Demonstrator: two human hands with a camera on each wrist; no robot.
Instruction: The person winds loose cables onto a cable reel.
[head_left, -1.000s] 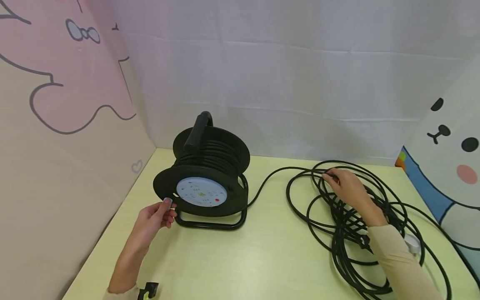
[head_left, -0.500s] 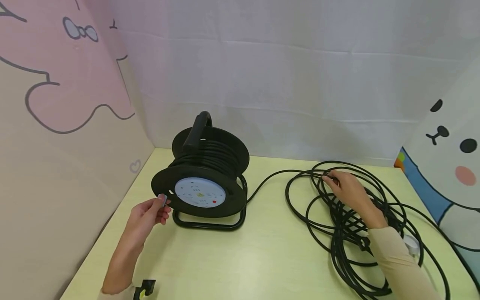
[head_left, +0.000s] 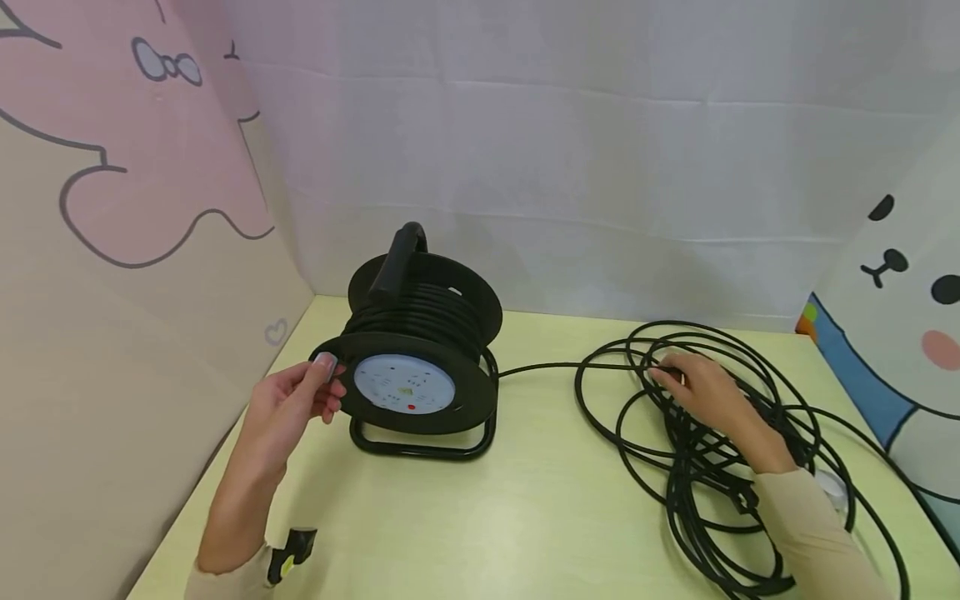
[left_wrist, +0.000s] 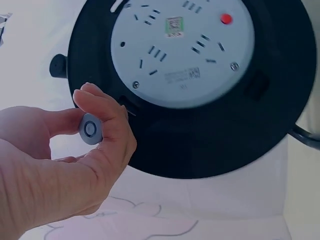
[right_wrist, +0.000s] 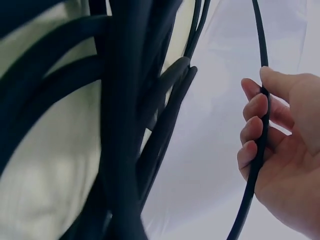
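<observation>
A black cable reel (head_left: 420, 358) with a pale socket face (left_wrist: 180, 55) stands on its frame at the left of the table. My left hand (head_left: 300, 396) pinches the small grey crank knob (left_wrist: 91, 129) at the left rim of the reel's front flange. A black cable (head_left: 540, 367) runs straight from the reel to a loose pile of loops (head_left: 712, 483) on the right. My right hand (head_left: 705, 396) lies on top of that pile. Its fingers (right_wrist: 255, 135) curl round one strand of the cable (right_wrist: 257, 165).
The yellow-green table (head_left: 525, 517) is boxed in by a pink cartoon panel (head_left: 112, 250) on the left, a white cloth behind and a cartoon panel (head_left: 907, 333) on the right. A small whitish plug (head_left: 834, 487) lies among the loops near my right sleeve.
My left hand has carried the knob up along the flange's left rim, turning the reel. The cable between reel and pile has pulled straight. My right hand stays on the pile.
</observation>
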